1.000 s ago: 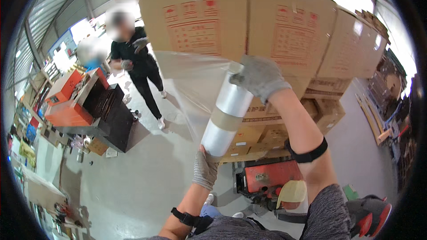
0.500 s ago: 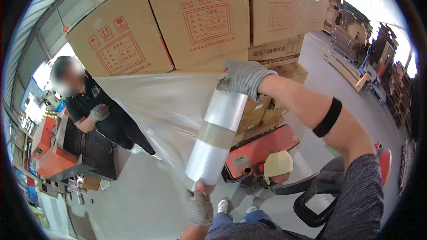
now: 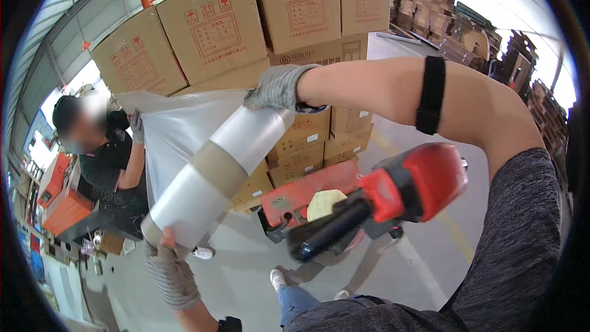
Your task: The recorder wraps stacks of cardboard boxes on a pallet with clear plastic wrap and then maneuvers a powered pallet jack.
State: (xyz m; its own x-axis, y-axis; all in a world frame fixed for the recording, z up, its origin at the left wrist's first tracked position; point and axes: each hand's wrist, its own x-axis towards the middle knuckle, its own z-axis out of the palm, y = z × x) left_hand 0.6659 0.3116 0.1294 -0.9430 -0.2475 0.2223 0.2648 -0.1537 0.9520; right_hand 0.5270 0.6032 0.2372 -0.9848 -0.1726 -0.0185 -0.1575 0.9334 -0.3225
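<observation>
A large roll of clear stretch film [image 3: 190,200] slants across the middle, with a tan band around its centre. At its lower left end, my gloved left hand [image 3: 171,270] grips the roll, thumb laid along the film. My gloved right hand [image 3: 279,88] is closed over the upper right end. From the roll, a sheet of film [image 3: 175,126] stretches up and left against the stacked cartons [image 3: 212,31]. A co-worker's gloved hand [image 3: 136,126] touches the sheet's left edge.
A red pallet truck [image 3: 313,185] stands below the cartons, a pale yellow cover on it. Its red and black handle [image 3: 409,184] rises near my right arm. The co-worker [image 3: 101,147] stands at left by orange and black machinery. Flattened cardboard [image 3: 424,3] is piled at the back right.
The roll has swung left and tilted flatter, both my hands moving with it. The cartons sit farther off, the truck's handle appears closer, and the co-worker's hand has risen to the film.
</observation>
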